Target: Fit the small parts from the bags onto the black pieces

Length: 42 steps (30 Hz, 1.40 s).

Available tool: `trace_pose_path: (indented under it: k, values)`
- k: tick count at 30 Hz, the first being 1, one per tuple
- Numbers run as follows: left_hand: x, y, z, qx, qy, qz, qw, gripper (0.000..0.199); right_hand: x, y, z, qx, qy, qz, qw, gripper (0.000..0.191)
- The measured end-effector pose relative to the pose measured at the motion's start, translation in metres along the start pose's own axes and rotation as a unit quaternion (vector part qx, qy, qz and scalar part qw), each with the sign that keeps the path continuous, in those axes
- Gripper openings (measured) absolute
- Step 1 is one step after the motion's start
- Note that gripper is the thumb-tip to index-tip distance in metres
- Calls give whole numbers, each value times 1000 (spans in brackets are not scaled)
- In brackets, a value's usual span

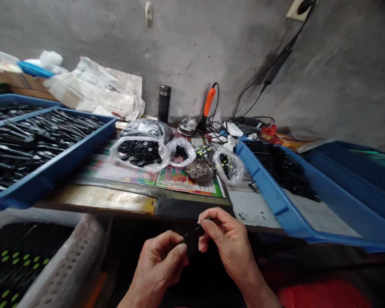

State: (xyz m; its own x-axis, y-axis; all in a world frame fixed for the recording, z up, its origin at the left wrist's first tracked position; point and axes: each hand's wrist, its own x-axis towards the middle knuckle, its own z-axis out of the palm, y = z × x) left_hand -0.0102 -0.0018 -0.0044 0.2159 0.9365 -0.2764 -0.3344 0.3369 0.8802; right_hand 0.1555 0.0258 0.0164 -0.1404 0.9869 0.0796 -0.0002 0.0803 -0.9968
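Just in front of the table's edge, my left hand (162, 263) is closed in a pinch on a small, dark black part (194, 234). The thumb and forefinger of my right hand (226, 239) close on its upper right end. Its exact kind is hard to make out against the dark background. Beyond my hands, a dish of small metal screws (199, 170) sits on a colourful printed sheet (170, 180). Around it stand an open plastic bag of black round pieces (137, 152), a smaller bag of black pieces (180, 155) and a bag of black and yellow-green parts (226, 166).
A blue tray (80, 164) full of long black parts stands left; another blue tray (287, 209) with black parts lies right. Below left is a white basket (62, 269) of green-dotted black pieces. An orange-handled tool (209, 102) and a black cylinder (164, 104) stand near the wall.
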Motion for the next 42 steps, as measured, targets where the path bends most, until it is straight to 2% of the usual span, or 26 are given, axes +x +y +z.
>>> trace_pose_path:
  k: [7,13,23,28,33,37,42]
  values:
    - [-2,-3,1,14,-20,-2,1000,45,1,9,3,71,9,28,997,31]
    - [-4,-2,6,49,-13,24,998,48,1,13,2,111,0,79,991,39]
    - [-5,-17,3,142,25,93,985,33,-2,19,-4,57,-62,48,995,27]
    - [-7,-16,6,130,26,62,989,35,-6,24,-2,42,-68,52,995,27]
    - [-6,-19,4,139,13,55,989,35,-7,23,-11,-14,-79,38,996,23]
    - [-3,-18,6,82,-2,22,996,39,-8,24,-12,-37,-85,20,995,25]
    - [-2,-18,11,20,-1,-26,999,48,-15,32,-1,-33,-32,15,999,29]
